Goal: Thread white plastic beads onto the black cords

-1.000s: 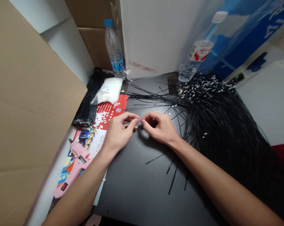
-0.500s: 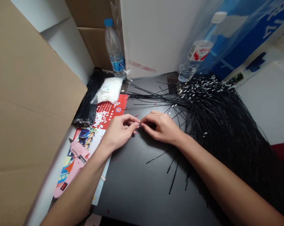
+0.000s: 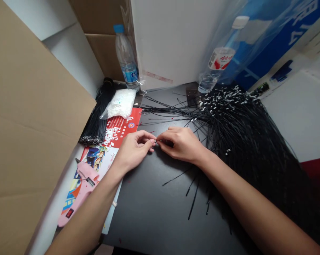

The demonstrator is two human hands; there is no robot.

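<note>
My left hand [image 3: 135, 150] and right hand [image 3: 182, 146] come fingertip to fingertip over the grey tabletop [image 3: 138, 212], thumbs and forefingers pinched narrow on a thin dark piece [image 3: 156, 142] between them, too small to identify. White-tipped black cords [image 3: 245, 138] heap up by my right forearm [image 3: 245, 191]; my left forearm [image 3: 88, 209] partly hides a pink glue gun [image 3: 84, 173], and white bits [image 3: 112, 137] lie scattered on a red sheet [image 3: 135, 116].

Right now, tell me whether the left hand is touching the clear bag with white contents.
Apart. The head view shows part of the red sheet between the left hand and the clear bag.
</note>
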